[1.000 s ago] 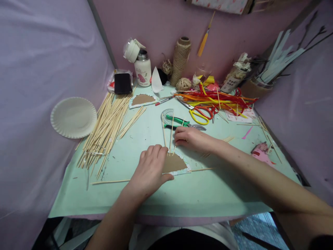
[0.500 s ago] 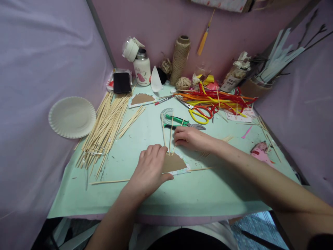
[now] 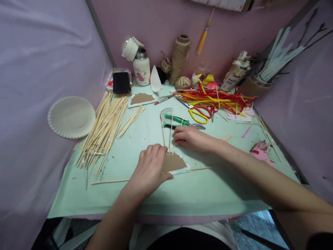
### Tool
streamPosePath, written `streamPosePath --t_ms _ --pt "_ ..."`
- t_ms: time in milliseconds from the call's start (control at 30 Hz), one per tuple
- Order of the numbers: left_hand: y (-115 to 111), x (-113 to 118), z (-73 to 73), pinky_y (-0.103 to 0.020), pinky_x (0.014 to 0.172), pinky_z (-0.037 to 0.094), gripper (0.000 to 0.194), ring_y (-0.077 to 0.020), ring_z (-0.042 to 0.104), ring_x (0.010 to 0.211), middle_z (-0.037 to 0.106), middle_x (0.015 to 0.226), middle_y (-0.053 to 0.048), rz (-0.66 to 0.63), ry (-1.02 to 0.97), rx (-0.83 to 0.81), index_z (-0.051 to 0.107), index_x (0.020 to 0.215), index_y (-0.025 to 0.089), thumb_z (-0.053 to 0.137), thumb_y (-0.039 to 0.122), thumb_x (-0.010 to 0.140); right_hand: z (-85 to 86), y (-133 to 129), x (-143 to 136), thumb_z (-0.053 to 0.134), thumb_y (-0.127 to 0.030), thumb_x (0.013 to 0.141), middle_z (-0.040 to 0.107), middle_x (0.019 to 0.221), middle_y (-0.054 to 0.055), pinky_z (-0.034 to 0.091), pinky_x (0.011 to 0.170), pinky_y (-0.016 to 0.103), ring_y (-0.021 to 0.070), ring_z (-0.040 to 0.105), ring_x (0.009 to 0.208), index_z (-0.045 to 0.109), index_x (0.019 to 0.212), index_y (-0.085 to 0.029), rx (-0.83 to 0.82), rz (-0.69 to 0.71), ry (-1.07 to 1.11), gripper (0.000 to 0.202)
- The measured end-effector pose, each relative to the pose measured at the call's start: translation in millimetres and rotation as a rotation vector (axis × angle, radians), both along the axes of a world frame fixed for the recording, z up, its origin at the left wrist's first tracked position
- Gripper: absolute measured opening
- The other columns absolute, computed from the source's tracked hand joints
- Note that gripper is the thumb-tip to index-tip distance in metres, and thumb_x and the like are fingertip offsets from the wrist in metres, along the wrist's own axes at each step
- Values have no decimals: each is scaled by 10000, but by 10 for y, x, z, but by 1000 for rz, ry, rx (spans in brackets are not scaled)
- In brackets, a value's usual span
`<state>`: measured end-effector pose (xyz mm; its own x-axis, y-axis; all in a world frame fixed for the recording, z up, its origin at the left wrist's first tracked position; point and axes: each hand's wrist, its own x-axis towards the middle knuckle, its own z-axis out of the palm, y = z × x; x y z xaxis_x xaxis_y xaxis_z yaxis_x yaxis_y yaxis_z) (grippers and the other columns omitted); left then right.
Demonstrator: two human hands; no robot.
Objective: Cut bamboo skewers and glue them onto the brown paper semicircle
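Note:
A brown cardboard half-circle [image 3: 174, 162] with a pale patterned paper edging lies flat on the table in front of me. My left hand [image 3: 149, 170] spans its left part, fingers at the curved edge and thumb at the straight one, hiding that side. Several thin bamboo skewers [image 3: 170, 133] stand out from the curved edge, pointing away from me. One of them, the rightmost skewer [image 3: 181, 122], is pinched near its lower part by my right hand [image 3: 191, 138]. Along the straight edge, another skewer [image 3: 110, 181] sticks out to both sides.
Green-handled pruning shears [image 3: 179, 121] and a protractor [image 3: 164, 113] lie just beyond the skewers. A big skewer pile [image 3: 106, 125] and a paper plate [image 3: 72, 117] are left. Scissors [image 3: 199, 116], coloured pipe cleaners [image 3: 221, 99] and a pink glue gun [image 3: 261, 152] are right; an open bottle [image 3: 142, 71] stands behind.

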<state>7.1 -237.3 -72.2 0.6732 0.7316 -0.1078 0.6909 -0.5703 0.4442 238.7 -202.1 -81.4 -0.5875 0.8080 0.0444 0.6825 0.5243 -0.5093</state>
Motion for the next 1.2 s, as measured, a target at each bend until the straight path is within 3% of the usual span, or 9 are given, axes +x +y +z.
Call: streamPosePath --t_ms 1200 --pt "-3 -3 25 -413 887 378 508 -277 466 1081 524 1142 -58 -9 9 18 453 1123 230 753 370 738 56 -40 -30 548 -153 903 608 935 69 445 736 284 170 591 814 694 833 -168 -8 -32 -3 163"
